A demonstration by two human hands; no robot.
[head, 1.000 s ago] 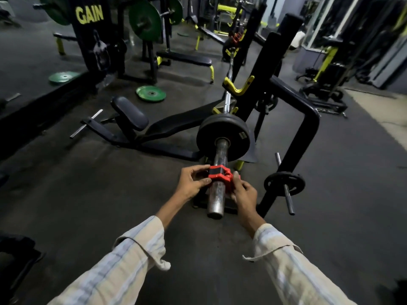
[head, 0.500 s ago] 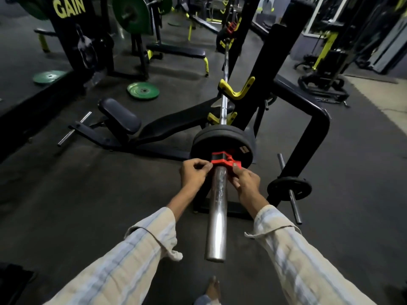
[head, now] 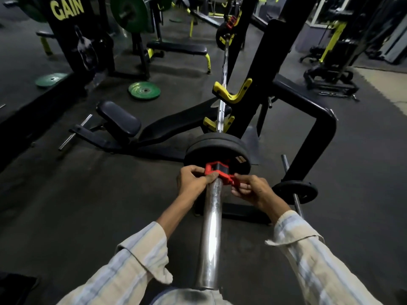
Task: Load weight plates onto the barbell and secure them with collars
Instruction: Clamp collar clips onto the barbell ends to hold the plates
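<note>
The red collar (head: 217, 170) sits on the barbell sleeve (head: 211, 227), against the near black plate (head: 217, 150). Left hand (head: 192, 181) and right hand (head: 251, 190) pinch its sides, fingers clenched on it. Best to press it flush against the plate before snapping the lever shut.

Barbell sleeve (head: 211, 234): polished metal, glossy, bright glare. Collar (head: 218, 170): red plastic, smooth, black inner pad. Weight plates (head: 217, 146): black, matt, rubbery look. Floor (head: 88, 205): dark, matt, slightly rough. Shirt sleeves (head: 141, 258): striped cloth.
</note>
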